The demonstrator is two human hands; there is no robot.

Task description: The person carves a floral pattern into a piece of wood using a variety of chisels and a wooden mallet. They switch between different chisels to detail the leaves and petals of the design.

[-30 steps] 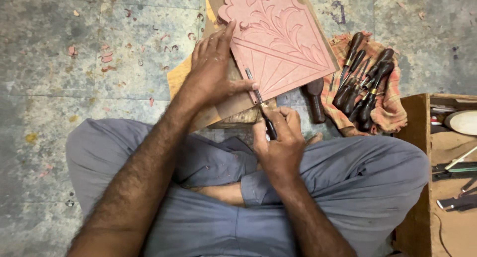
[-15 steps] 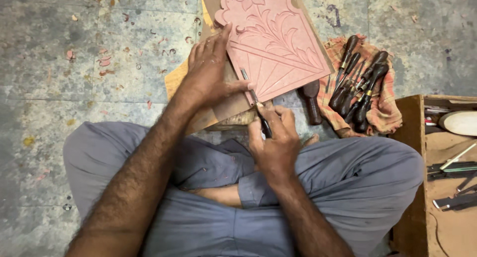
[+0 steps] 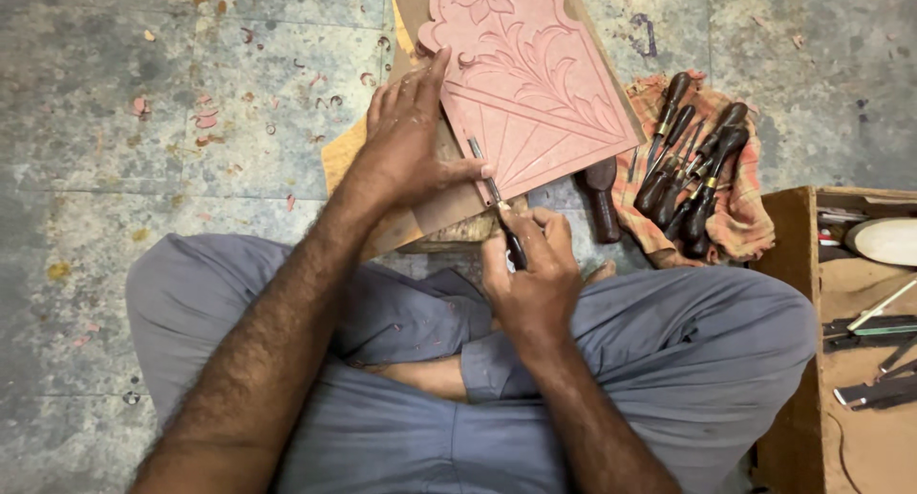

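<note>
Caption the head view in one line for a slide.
Seated cross-legged, left hand steadies a carved pink panel while right hand drives a chisel beside spare chisels.

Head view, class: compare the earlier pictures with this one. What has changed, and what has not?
Hardly anything moved. The right hand still grips the chisel against the pink carved panel, and the left hand stays pressed on the panel's edge. The chisels on the cloth lie as before.
</note>
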